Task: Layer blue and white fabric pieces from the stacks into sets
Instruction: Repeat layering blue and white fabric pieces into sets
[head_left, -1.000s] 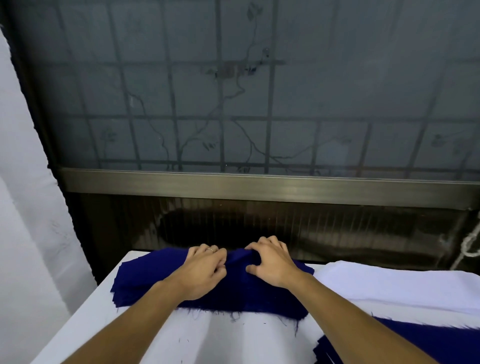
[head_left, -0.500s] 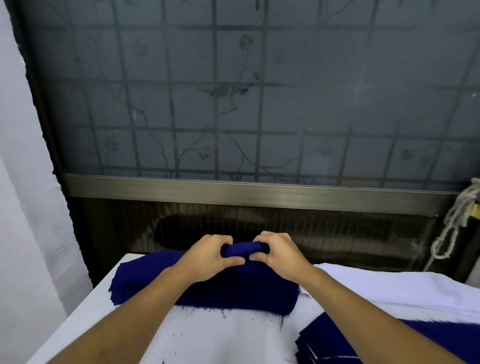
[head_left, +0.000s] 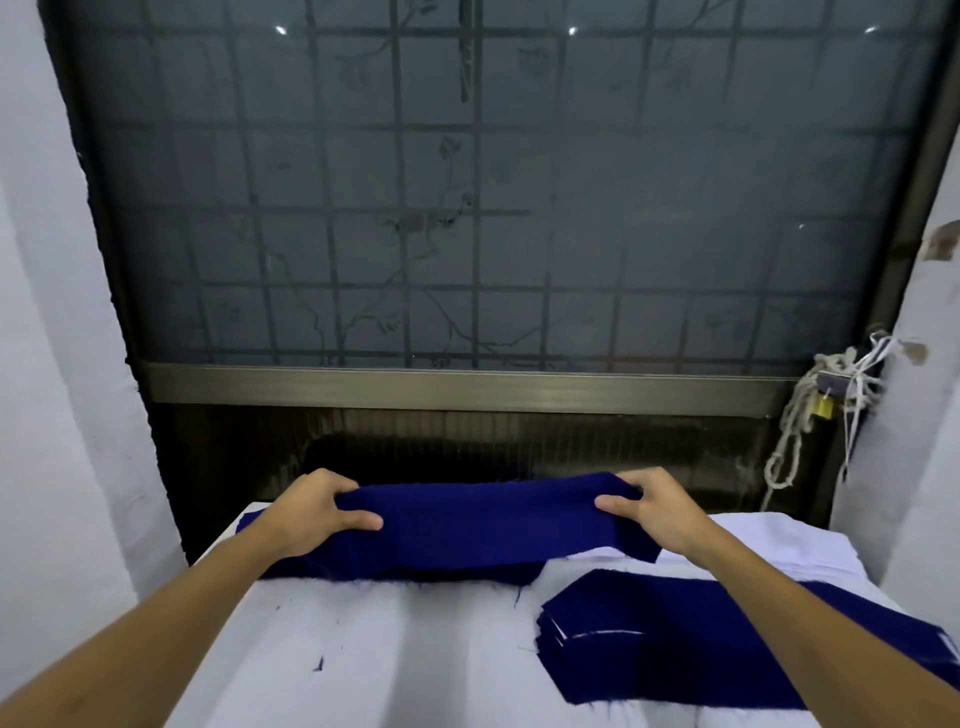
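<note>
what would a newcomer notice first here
A dark blue fabric piece is spread between the left hand and right hand in the centre. At near right lies a layered blue stack, with white fabric behind it. A large barred window fills the background.

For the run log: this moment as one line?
blue piece: held over blue stack | left hand: grips left end | right hand: grips right end

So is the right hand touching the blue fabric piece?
Touching: head view shows the right hand pinching the blue fabric piece at its right end.
</note>
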